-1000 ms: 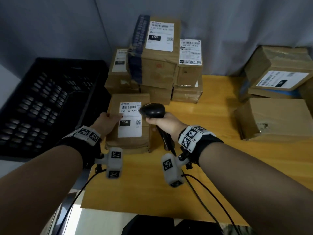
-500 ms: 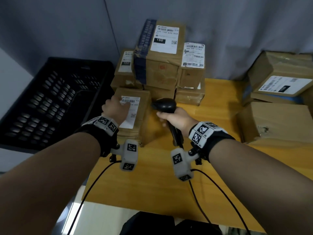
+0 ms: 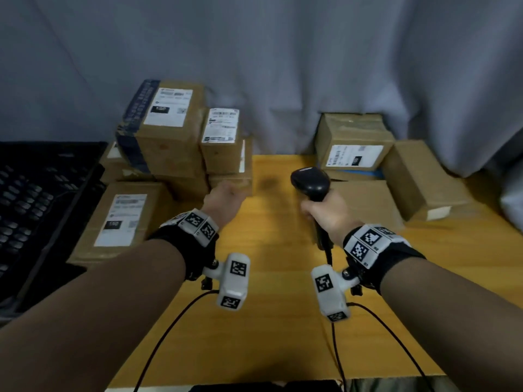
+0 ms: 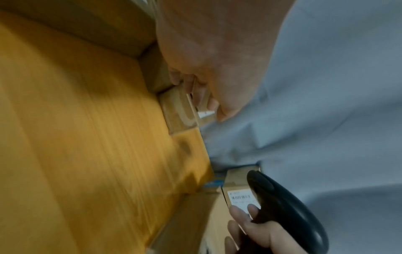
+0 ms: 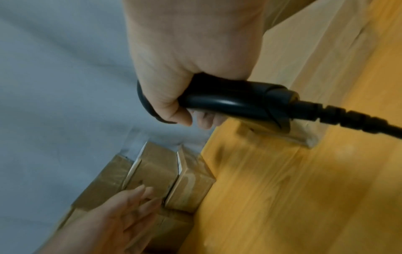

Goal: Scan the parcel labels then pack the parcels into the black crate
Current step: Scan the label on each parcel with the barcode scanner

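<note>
My right hand (image 3: pixel 325 213) grips the handle of a black barcode scanner (image 3: pixel 311 181), held upright over the table's middle; its cable (image 5: pixel 348 118) trails back. My left hand (image 3: pixel 223 199) holds nothing; its fingers (image 5: pixel 141 195) are straight and spread, reaching the low parcels (image 3: pixel 235 181) at the foot of the back-left stack (image 3: pixel 167 125). A flat labelled parcel (image 3: pixel 121 219) lies label up at the table's left edge, beside the black crate (image 3: pixel 34 199). In the left wrist view my fingertips (image 4: pixel 213 104) meet a box edge.
More brown parcels are piled at the back right (image 3: pixel 353 148), one with a white label facing up, with larger boxes (image 3: pixel 421 179) around it. A grey curtain (image 3: pixel 283 66) hangs behind. The yellow wooden table (image 3: pixel 268 306) is bare in front of my hands.
My left hand has come off the flat labelled parcel and moved right to the stack. My right hand has carried the scanner away to the right. The flat parcel stays by the crate.
</note>
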`<state>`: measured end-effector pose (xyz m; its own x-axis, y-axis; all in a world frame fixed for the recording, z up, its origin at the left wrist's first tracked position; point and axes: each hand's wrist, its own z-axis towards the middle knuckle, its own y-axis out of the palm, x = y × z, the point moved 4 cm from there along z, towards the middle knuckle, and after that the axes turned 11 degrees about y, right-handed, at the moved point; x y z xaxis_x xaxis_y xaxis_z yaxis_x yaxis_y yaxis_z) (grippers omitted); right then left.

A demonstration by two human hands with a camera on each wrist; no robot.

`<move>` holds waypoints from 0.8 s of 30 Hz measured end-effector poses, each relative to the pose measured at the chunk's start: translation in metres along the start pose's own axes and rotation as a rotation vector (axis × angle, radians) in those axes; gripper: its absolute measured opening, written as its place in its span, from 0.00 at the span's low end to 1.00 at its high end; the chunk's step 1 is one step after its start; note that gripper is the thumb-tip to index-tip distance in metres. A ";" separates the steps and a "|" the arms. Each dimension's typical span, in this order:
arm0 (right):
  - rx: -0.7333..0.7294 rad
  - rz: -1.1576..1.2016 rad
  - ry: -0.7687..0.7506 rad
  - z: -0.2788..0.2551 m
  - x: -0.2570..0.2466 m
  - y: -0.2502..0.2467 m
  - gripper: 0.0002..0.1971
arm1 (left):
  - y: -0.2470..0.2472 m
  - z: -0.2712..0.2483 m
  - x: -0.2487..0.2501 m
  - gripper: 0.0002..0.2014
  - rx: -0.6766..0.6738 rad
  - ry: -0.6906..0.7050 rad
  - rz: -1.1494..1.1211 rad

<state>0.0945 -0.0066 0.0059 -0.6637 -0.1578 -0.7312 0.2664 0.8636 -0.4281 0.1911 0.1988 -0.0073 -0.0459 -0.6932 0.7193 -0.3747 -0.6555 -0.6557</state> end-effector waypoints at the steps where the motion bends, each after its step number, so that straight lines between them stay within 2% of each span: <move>1: 0.011 -0.021 -0.004 0.002 0.005 -0.016 0.06 | 0.014 0.000 0.013 0.19 -0.018 0.006 -0.004; 3: 0.038 -0.062 -0.016 0.008 0.014 -0.049 0.03 | 0.041 0.001 0.034 0.19 -0.057 0.006 -0.004; 5: 0.065 -0.122 -0.037 0.015 0.020 -0.082 0.06 | 0.067 0.002 0.051 0.21 -0.101 0.004 0.006; 7: 0.076 -0.159 -0.045 0.025 0.027 -0.114 0.04 | 0.087 0.004 0.066 0.22 -0.131 0.004 0.025; 8: 0.070 -0.171 -0.027 0.030 0.033 -0.127 0.05 | 0.095 0.007 0.072 0.22 -0.134 0.009 0.016; 10: 0.056 -0.189 0.039 0.044 0.049 -0.148 0.13 | 0.107 0.009 0.085 0.20 -0.147 0.002 -0.021; 13: 0.011 -0.227 0.120 0.058 0.074 -0.161 0.18 | 0.127 0.010 0.092 0.12 -0.240 -0.041 -0.023; 16: -0.039 -0.160 0.143 0.064 0.098 -0.159 0.19 | 0.147 -0.002 0.089 0.14 -0.405 -0.141 -0.073; 18: -0.078 -0.064 0.130 0.064 0.106 -0.153 0.19 | 0.156 -0.013 0.090 0.22 -0.518 -0.176 -0.161; 19: -0.087 -0.024 0.114 0.063 0.106 -0.151 0.18 | 0.156 -0.016 0.091 0.22 -0.516 -0.180 -0.218; 20: -0.088 0.015 0.087 0.063 0.105 -0.150 0.16 | 0.152 -0.015 0.093 0.18 -0.456 -0.159 -0.281; 22: -0.073 0.091 0.021 0.062 0.096 -0.151 0.11 | 0.131 -0.006 0.095 0.15 -0.253 -0.114 -0.384; 23: -0.064 0.131 -0.011 0.062 0.091 -0.153 0.11 | 0.117 -0.002 0.096 0.20 -0.163 -0.098 -0.397; 24: -0.052 0.169 -0.044 0.061 0.085 -0.155 0.11 | 0.104 0.002 0.098 0.31 -0.085 -0.065 -0.406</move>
<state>0.0392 -0.1828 -0.0222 -0.5810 -0.0281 -0.8134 0.3345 0.9029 -0.2701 0.1495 0.0619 -0.0054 0.1786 -0.4029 0.8977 -0.4255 -0.8542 -0.2987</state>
